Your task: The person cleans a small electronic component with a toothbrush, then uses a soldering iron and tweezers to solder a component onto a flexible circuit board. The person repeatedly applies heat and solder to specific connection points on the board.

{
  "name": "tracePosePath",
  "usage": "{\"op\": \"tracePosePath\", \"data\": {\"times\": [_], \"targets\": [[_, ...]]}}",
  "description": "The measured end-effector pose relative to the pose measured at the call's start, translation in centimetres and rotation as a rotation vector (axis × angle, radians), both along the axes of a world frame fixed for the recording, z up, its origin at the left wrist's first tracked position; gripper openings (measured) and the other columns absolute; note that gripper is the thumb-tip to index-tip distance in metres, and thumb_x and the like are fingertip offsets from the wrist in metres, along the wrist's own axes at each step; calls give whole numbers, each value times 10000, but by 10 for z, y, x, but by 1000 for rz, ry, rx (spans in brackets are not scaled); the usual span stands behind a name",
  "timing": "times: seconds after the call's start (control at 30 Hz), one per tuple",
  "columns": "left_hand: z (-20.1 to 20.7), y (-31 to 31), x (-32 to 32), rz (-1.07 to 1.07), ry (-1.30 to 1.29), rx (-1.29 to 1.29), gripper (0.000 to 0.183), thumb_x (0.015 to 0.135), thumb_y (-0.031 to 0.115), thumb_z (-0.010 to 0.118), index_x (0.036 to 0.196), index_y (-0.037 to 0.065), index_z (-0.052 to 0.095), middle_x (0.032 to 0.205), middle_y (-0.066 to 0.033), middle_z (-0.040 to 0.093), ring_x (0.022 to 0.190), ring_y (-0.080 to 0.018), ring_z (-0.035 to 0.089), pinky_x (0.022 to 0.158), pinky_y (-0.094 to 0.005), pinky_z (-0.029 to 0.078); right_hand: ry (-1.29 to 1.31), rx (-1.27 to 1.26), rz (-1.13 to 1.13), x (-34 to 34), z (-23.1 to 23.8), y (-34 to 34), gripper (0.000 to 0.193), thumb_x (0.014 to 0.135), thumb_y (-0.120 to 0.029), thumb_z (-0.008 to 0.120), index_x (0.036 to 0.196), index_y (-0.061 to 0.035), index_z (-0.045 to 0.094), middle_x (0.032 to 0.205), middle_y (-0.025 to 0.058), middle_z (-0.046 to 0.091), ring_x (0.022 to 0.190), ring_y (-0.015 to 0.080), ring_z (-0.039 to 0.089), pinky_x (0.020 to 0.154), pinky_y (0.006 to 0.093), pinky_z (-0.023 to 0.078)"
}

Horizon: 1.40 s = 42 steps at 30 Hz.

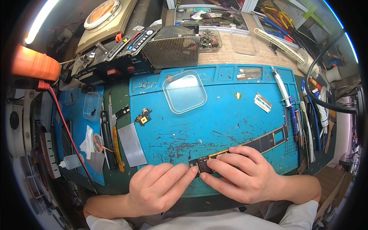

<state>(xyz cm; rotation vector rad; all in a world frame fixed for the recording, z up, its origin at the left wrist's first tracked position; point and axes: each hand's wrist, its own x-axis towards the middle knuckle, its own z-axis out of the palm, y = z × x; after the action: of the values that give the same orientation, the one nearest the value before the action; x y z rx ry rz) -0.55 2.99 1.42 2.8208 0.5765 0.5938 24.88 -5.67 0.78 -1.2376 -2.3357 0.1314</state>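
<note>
A long, narrow dark circuit board (265,143) with gold-coloured edges slants above the front part of the blue work mat (230,119). At its left end, the fingertips of my left hand (163,188) are closed on the board's edge. My right hand (249,174) grips the board near that same end, its thumb below and fingers along the top, covering part of it. The far right end, which has a rectangular cutout, sticks out past my right hand. What lies under my fingertips is hidden.
Behind the board are a clear plastic box (184,92), a razor blade (263,102) and a small electronic part (143,117). A metal plate (132,145) lies left, a syringe (281,86) right. A mesh-fronted box (172,48) stands at the back.
</note>
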Motion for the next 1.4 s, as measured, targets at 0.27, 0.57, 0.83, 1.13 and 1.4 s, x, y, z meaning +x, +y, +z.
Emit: {"op": "tracePosePath", "data": {"times": [0.27, 0.57, 0.83, 1.13, 1.4], "targets": [[1, 0, 0, -7, 5, 0, 475, 684, 116, 736, 1145, 65, 837, 1037, -19, 742, 804, -170, 654, 652, -292, 505, 10, 15, 26, 2, -1, 1, 316, 862, -174, 710, 1152, -82, 792, 1274, 111, 691, 1138, 228, 686, 984, 408, 567], [-1, -1, 0, 7, -7, 11, 465, 678, 114, 738, 1130, 67, 840, 1018, -15, 739, 786, -163, 662, 641, -289, 496, 9, 19, 28, 1, -2, 1, 308, 863, -168, 713, 1149, -83, 794, 1266, 107, 692, 1136, 226, 686, 978, 405, 570], [-4, -1, 1, 9, -32, 24, 456, 681, 111, 741, 1124, 63, 840, 1001, -19, 734, 740, -156, 660, 604, -286, 480, -9, -1, -14, -1, -1, -1, 329, 851, -159, 741, 1168, -182, 826, 1236, 24, 712, 1101, 185, 668, 981, 401, 558], [-4, -1, 1, 3, -43, 21, 466, 680, 105, 744, 1134, 56, 837, 1007, -25, 730, 733, -150, 661, 585, -281, 471, 0, 22, 19, 1, -2, 1, 316, 858, -180, 710, 1148, -91, 797, 1260, 97, 696, 1129, 218, 690, 986, 400, 567], [-3, -1, 2, 6, -38, 16, 458, 682, 105, 747, 1128, 54, 838, 1002, -28, 731, 739, -154, 666, 587, -282, 477, 6, 14, 22, 1, -1, 1, 319, 861, -175, 705, 1153, -82, 795, 1257, 101, 695, 1126, 220, 690, 980, 400, 569]]}}
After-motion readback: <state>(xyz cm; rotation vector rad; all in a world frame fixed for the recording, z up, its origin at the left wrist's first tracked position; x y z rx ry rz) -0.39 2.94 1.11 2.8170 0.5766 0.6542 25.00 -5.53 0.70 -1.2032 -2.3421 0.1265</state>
